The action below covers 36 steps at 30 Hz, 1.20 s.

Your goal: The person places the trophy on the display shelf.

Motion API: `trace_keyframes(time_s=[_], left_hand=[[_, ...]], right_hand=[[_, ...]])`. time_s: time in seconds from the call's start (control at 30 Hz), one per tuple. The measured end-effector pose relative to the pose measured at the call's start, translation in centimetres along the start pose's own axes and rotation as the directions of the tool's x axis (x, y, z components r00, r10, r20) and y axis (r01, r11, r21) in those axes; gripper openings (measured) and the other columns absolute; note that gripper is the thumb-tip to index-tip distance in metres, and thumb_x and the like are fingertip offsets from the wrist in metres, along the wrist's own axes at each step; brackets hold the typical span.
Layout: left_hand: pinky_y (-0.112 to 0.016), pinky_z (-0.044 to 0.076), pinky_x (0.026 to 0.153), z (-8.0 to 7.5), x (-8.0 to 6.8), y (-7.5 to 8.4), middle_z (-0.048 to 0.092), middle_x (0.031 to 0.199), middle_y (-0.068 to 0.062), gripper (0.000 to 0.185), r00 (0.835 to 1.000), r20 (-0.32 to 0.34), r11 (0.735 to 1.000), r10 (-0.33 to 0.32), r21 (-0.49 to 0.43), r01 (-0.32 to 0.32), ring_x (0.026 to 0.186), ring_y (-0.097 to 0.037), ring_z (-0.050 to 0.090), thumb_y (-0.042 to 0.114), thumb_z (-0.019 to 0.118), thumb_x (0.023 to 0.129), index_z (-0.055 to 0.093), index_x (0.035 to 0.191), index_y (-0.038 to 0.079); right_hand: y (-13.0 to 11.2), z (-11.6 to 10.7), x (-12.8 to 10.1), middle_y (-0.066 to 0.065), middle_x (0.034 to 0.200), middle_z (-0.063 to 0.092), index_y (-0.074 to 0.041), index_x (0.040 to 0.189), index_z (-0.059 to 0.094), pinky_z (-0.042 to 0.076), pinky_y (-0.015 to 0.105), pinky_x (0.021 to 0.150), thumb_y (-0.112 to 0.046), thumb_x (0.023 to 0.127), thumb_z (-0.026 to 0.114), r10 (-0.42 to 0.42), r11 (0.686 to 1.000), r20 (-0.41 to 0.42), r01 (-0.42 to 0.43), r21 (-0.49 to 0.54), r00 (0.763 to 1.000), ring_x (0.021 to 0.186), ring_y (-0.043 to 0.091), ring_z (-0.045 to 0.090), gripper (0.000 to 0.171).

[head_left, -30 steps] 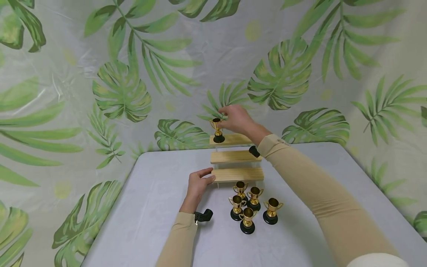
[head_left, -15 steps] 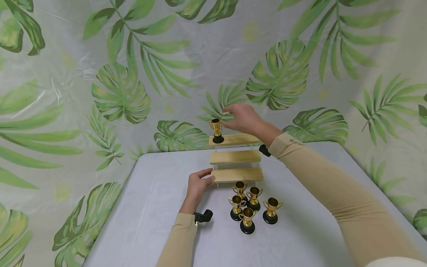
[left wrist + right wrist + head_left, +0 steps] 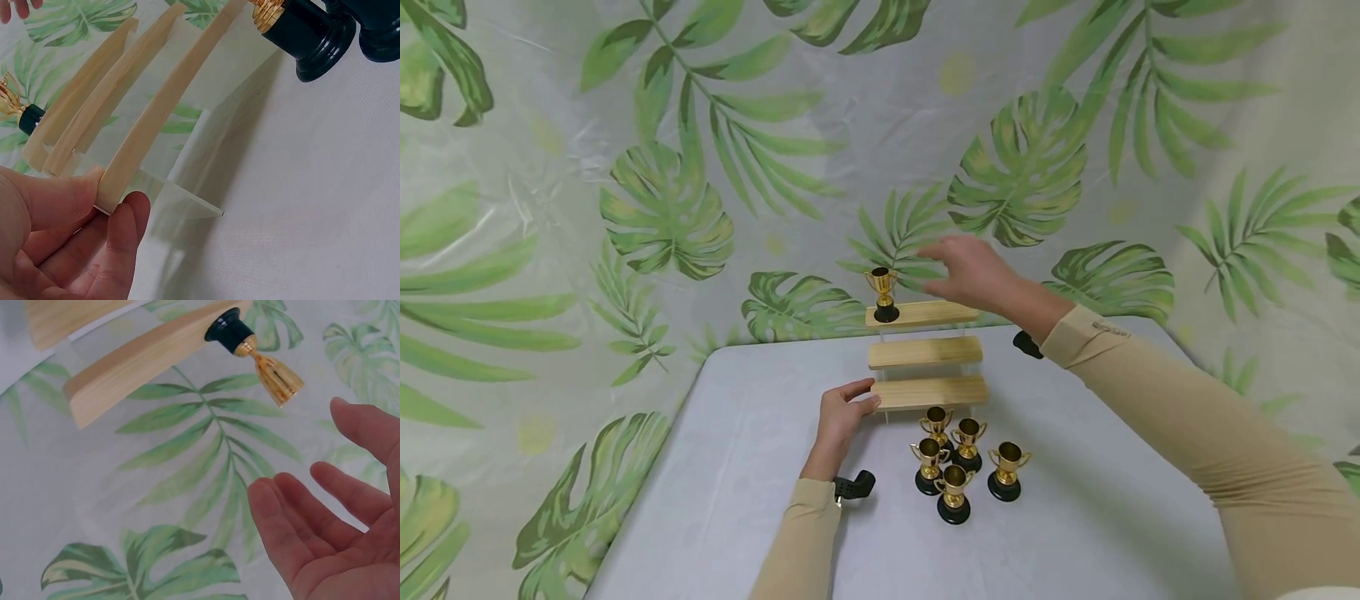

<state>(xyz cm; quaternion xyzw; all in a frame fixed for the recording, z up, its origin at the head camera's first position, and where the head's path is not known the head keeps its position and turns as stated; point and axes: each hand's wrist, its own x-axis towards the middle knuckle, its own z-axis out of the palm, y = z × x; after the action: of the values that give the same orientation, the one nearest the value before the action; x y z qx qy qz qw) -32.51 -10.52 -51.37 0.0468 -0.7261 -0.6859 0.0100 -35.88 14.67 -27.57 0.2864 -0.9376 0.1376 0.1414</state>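
A small gold trophy cup (image 3: 883, 287) with a black base stands upright at the left end of the top step of a three-step wooden display stand (image 3: 928, 392). Apart from it, to the right, my right hand (image 3: 973, 271) is in the air with fingers spread and nothing in them; the right wrist view shows the palm (image 3: 350, 550) bare. My left hand (image 3: 841, 417) pinches the left end of the lowest wooden step (image 3: 144, 137) between thumb and fingers. In front of the stand, several more trophy cups (image 3: 953, 487) stand on the table.
A pale cloth covers the table (image 3: 760, 433). Behind it hangs a leaf-patterned sheet (image 3: 820, 150). Clear supports (image 3: 194, 200) hold up the stand's steps. One trophy cup (image 3: 1006, 471) stands a little right of the others.
My right hand has let go of the trophy cup on the top step and drawn away to the right, its fingers spreading. The left hand keeps its place on the stand.
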Motion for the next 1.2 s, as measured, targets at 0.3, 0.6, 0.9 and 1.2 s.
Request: trace_keyframes(time_s=[0.3, 0.6, 0.9, 1.2], left_hand=[[-0.026, 0.059, 0.074, 0.0, 0.0, 0.2, 0.067, 0.124, -0.015, 0.035, 1.000, -0.012, 1.000, 0.003, -0.012, -0.003, 0.094, -0.017, 0.069, -0.001, 0.079, 0.084, 0.074, 0.119, 0.002], [-0.026, 0.058, 0.075, -0.1, -0.1, -0.1, 0.068, 0.123, -0.014, 0.035, 1.000, -0.018, 1.000, -0.002, -0.006, 0.002, 0.094, -0.017, 0.069, 0.000, 0.079, 0.084, 0.074, 0.118, 0.002], [-0.026, 0.058, 0.074, 0.1, -0.1, 0.2, 0.068, 0.124, -0.013, 0.035, 1.000, -0.027, 1.000, -0.009, -0.010, 0.008, 0.095, -0.017, 0.069, 0.000, 0.080, 0.083, 0.075, 0.117, 0.004], [-0.026, 0.059, 0.075, 0.2, -0.1, 0.1, 0.068, 0.123, -0.016, 0.037, 1.000, -0.013, 1.000, 0.012, -0.017, -0.012, 0.099, -0.018, 0.067, -0.002, 0.079, 0.084, 0.072, 0.120, -0.001]], right_hand=[[1.0, -0.6, -2.6, 0.015, 0.125, 0.066, -0.009, 0.134, 0.064, 0.052, 0.051, 0.090, -0.027, 0.089, 0.080, -0.035, 0.999, -0.008, 0.035, -0.013, 0.999, 0.114, 0.034, 0.060, 0.051], [1.9, -0.8, -5.6, 0.012, 0.108, 0.067, -0.007, 0.130, 0.067, 0.054, 0.042, 0.070, -0.026, 0.087, 0.082, -0.051, 0.998, 0.009, 0.051, -0.048, 0.999, 0.088, 0.025, 0.062, 0.050], [2.8, -0.4, -9.0, 0.012, 0.110, 0.067, -0.008, 0.131, 0.067, 0.054, 0.043, 0.071, -0.026, 0.088, 0.080, -0.048, 0.998, 0.013, 0.049, -0.039, 0.999, 0.088, 0.025, 0.063, 0.049], [3.5, 0.7, -11.8, 0.014, 0.114, 0.067, -0.008, 0.132, 0.066, 0.056, 0.046, 0.075, -0.026, 0.086, 0.082, -0.032, 0.998, 0.033, 0.033, -0.046, 0.999, 0.092, 0.029, 0.065, 0.052]])
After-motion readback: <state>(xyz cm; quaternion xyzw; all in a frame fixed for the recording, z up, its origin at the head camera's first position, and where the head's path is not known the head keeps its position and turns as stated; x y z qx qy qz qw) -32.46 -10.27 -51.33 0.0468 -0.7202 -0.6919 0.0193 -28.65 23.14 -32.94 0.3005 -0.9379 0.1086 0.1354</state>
